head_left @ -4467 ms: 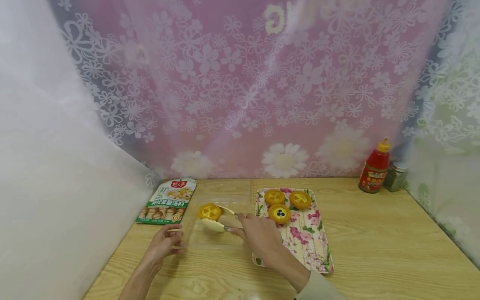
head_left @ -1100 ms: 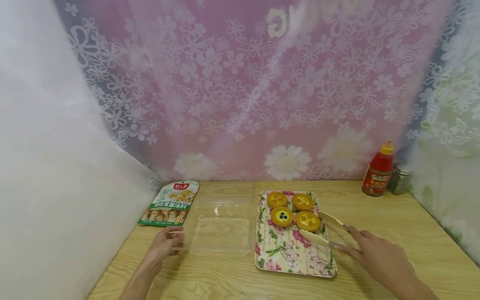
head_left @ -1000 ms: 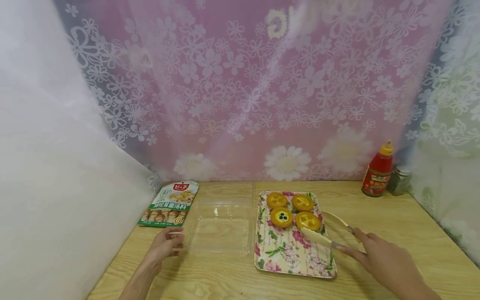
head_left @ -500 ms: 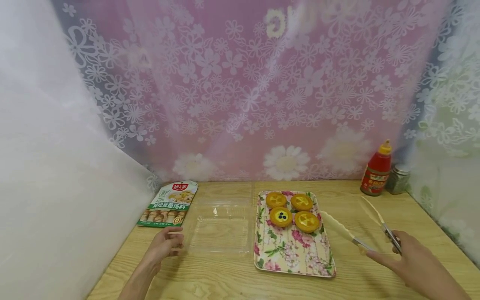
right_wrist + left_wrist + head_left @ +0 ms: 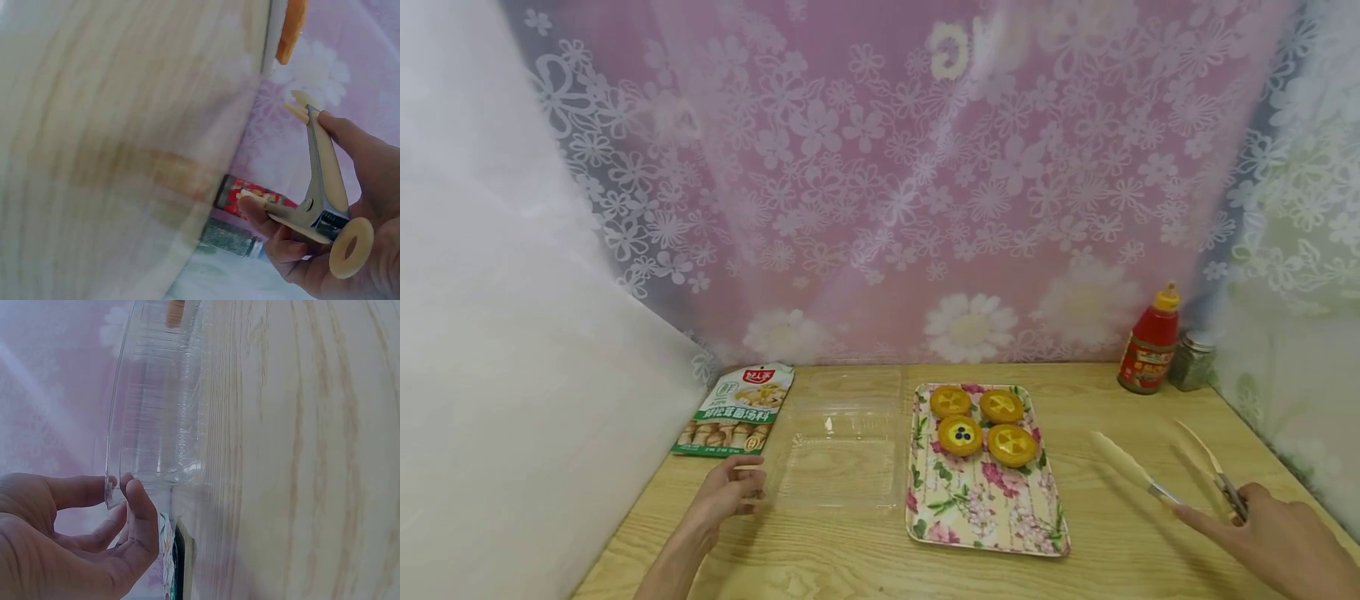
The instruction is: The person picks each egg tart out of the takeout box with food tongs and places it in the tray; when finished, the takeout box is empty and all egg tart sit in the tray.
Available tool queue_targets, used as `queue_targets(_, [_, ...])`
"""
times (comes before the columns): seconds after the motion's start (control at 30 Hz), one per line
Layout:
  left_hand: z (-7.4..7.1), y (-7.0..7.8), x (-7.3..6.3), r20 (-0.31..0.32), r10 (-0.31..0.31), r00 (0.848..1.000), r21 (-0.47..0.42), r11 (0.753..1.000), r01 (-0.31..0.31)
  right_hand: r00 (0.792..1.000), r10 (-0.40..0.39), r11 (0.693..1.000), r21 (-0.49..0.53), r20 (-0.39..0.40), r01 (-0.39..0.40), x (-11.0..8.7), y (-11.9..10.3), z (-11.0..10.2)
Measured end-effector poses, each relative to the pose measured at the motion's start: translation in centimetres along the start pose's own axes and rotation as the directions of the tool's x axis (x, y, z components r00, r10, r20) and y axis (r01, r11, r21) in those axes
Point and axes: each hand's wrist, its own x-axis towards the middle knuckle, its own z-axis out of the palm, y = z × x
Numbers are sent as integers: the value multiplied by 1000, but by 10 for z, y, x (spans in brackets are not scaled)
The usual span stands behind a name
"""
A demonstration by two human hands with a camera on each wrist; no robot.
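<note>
My left hand pinches the rim corner of a clear plastic container, thumb and fingers on either side of it in the left wrist view. The container's lid is folded back and its base shows wood grain through it. Over the right side of the table my right hand holds tongs with cream tips, their arms spread and nothing between them. A flowered tray lies between the hands. On its far half sit a berry-topped tart and several plain-patterned tarts.
A mushroom soup seasoning packet lies behind my left hand. At the back right stand a red sauce bottle and a small spice jar. Flowered curtain and white sheeting close in the table's back and sides.
A tart went from the container to the tray in the tongs and was let go. The tongs opened wide and moved right, off the tray. My left hand stayed at the container.
</note>
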Motion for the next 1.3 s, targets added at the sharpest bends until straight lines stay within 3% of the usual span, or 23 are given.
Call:
queue_targets(0.37, [0,0,3,14,-2,1000,5,1000,2,1000,-3,1000,12,-12,3,7,15,14])
queue_targets(0.57, [-1,2,3,9,-5,1000,22,1000,5,990,-105,994,-29,-98,103,10,13,20])
queue_targets(0.73, [-2,3,2,14,-3,1000,19,1000,3,992,-111,994,-28,-61,110,10,9,21])
queue_targets(1.07, [-9,0,-3,13,-14,1000,27,1000,13,967,-225,974,-5,-115,226,24,8,25])
queue_targets(1.3, [-10,1,-1,18,-10,1000,14,1000,10,968,-236,970,39,-90,240,34,13,23])
